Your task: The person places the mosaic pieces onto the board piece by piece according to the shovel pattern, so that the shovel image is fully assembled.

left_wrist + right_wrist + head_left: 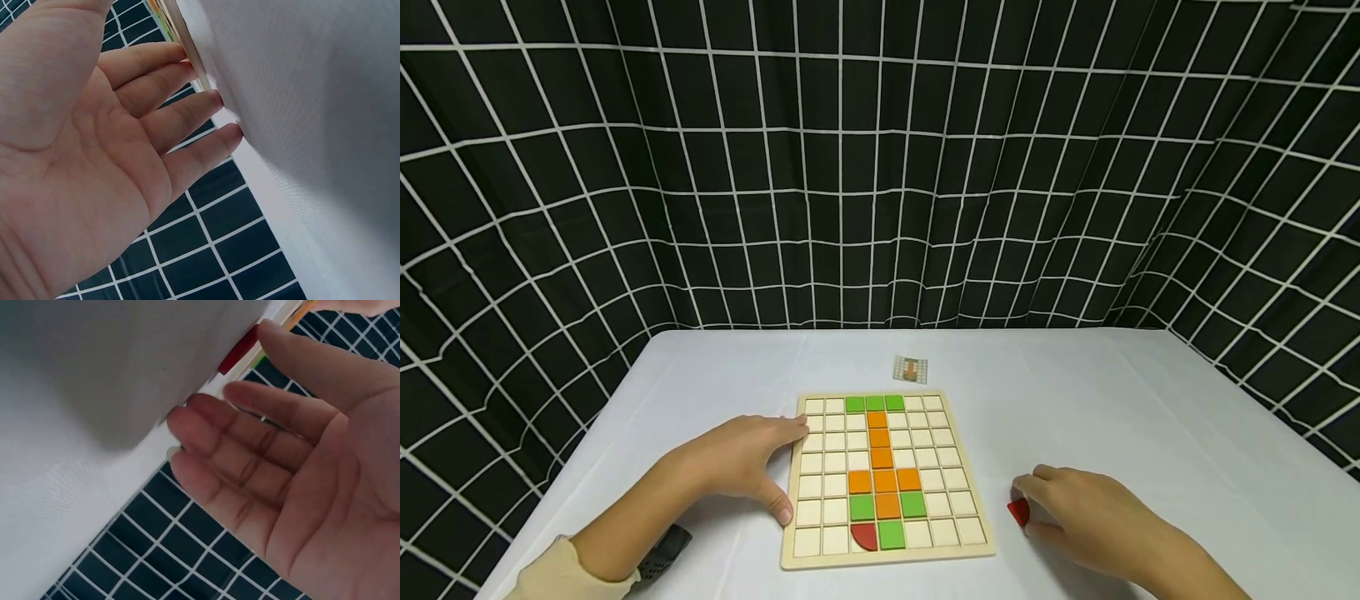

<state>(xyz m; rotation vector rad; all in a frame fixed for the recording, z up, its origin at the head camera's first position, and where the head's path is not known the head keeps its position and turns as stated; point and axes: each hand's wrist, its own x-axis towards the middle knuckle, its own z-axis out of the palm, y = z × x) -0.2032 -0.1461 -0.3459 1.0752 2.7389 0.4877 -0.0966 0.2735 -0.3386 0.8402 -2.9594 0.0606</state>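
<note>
A square wooden grid board (958, 467) lies on the white table, holding green, orange and red tiles. The orange tiles form a cross with a long upright; green tiles (891, 534) sit above and below. One red quarter-circle tile (864, 536) fills a cell in the nearest row. At the board's left edge rests my left hand (737, 458), fingers and thumb spread along it. To the right of the board, my right hand (1082, 512) pinches a red tile (1019, 511) between thumb and index fingertips, low over the table. That red tile (240, 351) spans the thumb and index tips in the right wrist view.
Behind the board lies a small pattern card (911, 369) with a gridded picture. A black device (664, 552) is partly hidden beneath the left forearm. Black curtains with white grid lines (880, 167) surround the white tabletop (1075, 392).
</note>
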